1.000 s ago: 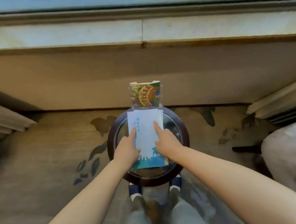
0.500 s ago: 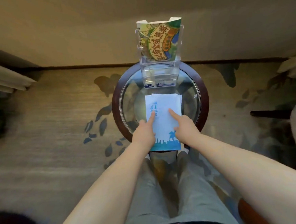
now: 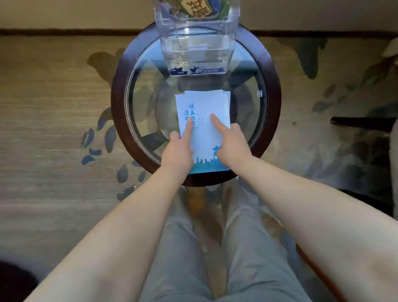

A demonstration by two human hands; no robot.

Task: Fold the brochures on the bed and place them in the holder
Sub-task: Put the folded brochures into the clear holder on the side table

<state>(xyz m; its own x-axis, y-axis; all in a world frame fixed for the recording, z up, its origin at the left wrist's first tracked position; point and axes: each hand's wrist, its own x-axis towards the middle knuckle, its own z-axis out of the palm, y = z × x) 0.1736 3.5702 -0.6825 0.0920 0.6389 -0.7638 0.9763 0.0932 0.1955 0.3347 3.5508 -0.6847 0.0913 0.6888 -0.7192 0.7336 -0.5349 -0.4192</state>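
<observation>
On the glass table [image 3: 120, 114], I am pressing the folded brochure [image 3: 204, 103] flat near the front rim. My left hand [image 3: 177, 152] and right hand [image 3: 233, 146] are each laying a straight index finger on the paper, other fingers tucked, gripping nothing. The clear holder [image 3: 197, 47] is standing at the far rim, apart from the brochure, with a colourful leaflet [image 3: 194, 2] inside.

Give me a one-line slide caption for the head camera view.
Left hand and right hand press a folded brochure onto the round glass table, clear holder beyond.
</observation>
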